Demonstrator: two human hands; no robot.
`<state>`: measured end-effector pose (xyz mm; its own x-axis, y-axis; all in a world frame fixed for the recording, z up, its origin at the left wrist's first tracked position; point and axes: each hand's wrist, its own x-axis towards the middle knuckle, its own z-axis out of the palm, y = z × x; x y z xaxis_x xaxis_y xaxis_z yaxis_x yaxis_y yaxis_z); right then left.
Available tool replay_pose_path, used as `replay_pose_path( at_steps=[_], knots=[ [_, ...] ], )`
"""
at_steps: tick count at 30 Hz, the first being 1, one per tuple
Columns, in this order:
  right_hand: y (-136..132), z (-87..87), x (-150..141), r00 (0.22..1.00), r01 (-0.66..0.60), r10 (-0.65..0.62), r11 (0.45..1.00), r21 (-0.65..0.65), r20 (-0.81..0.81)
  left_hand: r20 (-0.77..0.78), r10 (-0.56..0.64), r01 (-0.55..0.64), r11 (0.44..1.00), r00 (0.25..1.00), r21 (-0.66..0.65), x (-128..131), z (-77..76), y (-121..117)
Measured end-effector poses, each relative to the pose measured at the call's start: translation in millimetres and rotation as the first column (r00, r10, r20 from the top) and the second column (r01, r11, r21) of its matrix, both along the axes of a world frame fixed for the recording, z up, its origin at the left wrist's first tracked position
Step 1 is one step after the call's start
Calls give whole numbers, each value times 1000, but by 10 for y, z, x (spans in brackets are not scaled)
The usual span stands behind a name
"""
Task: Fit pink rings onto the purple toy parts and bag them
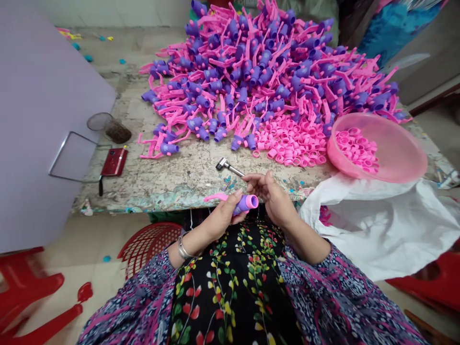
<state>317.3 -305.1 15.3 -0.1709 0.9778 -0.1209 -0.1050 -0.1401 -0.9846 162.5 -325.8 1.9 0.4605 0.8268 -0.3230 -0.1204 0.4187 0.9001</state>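
Observation:
My left hand (226, 211) is closed around a purple and pink plastic toy part (241, 205). A pink ring (252, 201) sits on the part's open end, which faces right, and a pink lever sticks out to the left. A small hammer (233, 168) with a metal handle and dark-tipped head points up and left from the fingers of my right hand (273, 199). Those fingers are curled at the handle's end; the grip is partly hidden. Loose pink rings (293, 141) lie in a heap beyond my right hand.
A large pile of purple and pink parts (251, 72) covers the back of the worn table (143, 184). On the right stand a pink bowl (398, 153) of rings and a white sack (388, 225). To the left are a red phone (114, 162) and a tipped glass (117, 132).

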Motion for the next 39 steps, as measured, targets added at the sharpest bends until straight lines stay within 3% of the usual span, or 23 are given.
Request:
replay_pose_path(
  at_steps=[5,12,19,29,34,37,39],
  knots=[
    [-98,21,-47,962,-78,24,979,-189,-271,-7,-13,13,1000,1000,-7,-11,13,-13],
    [-197,6,-75,872,-218,113,961,-170,-476,66,27,-21,995,997,-98,22,29,-13],
    [-226,-93,-75,869,-202,110,969,-143,-483,144,33,-15,993,989,-119,31,41,-7],
    [-242,-102,-99,893,-165,78,973,-161,-444,80,16,-8,995,997,-104,16,56,-17],
    [-264,-141,-142,938,-119,69,984,-130,-341,54,30,-24,993,998,-115,22,-12,-27],
    [-308,-134,-132,998,-29,30,999,14,-59,30,67,-63,990,997,-130,33,-31,-32],
    [-339,-109,-99,980,18,-56,980,198,191,-11,85,-86,993,996,-83,36,-11,-36]
  ],
)
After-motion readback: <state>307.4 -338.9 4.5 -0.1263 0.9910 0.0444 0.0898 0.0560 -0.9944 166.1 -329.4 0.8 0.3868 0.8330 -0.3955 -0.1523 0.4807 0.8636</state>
